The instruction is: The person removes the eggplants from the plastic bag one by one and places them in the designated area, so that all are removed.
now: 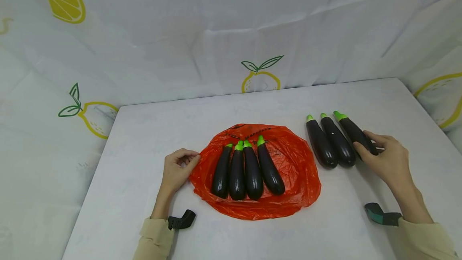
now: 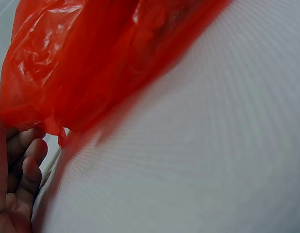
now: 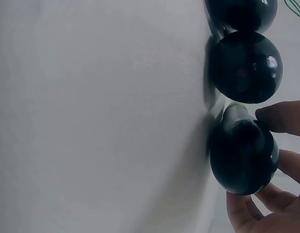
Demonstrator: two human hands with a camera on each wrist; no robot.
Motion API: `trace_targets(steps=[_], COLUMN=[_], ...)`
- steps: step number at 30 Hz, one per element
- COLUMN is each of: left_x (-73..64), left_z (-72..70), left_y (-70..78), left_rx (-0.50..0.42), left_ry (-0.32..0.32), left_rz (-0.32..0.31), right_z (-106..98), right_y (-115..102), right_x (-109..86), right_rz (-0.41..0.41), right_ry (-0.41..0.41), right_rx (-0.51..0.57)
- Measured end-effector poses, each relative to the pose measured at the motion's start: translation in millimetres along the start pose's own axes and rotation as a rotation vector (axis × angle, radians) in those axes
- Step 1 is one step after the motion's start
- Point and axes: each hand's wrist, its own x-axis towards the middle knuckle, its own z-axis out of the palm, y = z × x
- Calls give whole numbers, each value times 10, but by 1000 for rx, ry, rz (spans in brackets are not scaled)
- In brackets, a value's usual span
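On the right of the table my right hand (image 1: 388, 157) grips the lower end of an eggplant (image 1: 355, 131), thumb on one side and fingers on the other. The right wrist view shows that eggplant (image 3: 244, 155) end-on between thumb and fingers. Left of it lie two more eggplants (image 1: 337, 139), side by side. My left hand (image 1: 178, 169) pinches the left edge of a red plastic bag (image 1: 297, 171), spread out on the table. Several eggplants (image 1: 237, 173) rest on the bag in a row, green stems pointing away. In the left wrist view the bag's edge (image 2: 53, 107) hides part of the fingers.
A white table (image 1: 162, 123) carries everything. Behind it hangs a white cloth (image 1: 162, 51) printed with lemons. A dark wrist device (image 1: 182, 220) sits at the left wrist, another device (image 1: 382, 215) at the right.
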Motion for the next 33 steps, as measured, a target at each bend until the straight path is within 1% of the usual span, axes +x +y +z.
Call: trace_targets(steps=[4, 10, 14, 22, 29, 33], left_x=[-1, 2, 4, 5, 5, -1], left_z=[-2, 6, 6, 4, 3, 2], left_y=[-15, -9, -11, -7, -12, -15], left_rx=[-17, -20, -19, -20, -19, -30], left_ry=[3, 6, 6, 6, 4, 8], left_rz=[2, -3, 0, -4, -13, -6], right_z=[2, 6, 8, 6, 9, 19], right_y=[-6, -17, -32, -25, -36, -35], right_x=[3, 4, 3, -6, -14, -16], right_rz=[9, 2, 13, 17, 39, 28], right_ry=[-15, -17, -26, 6, -11, -2], right_rx=[-3, 1, 3, 43, 46, 46])
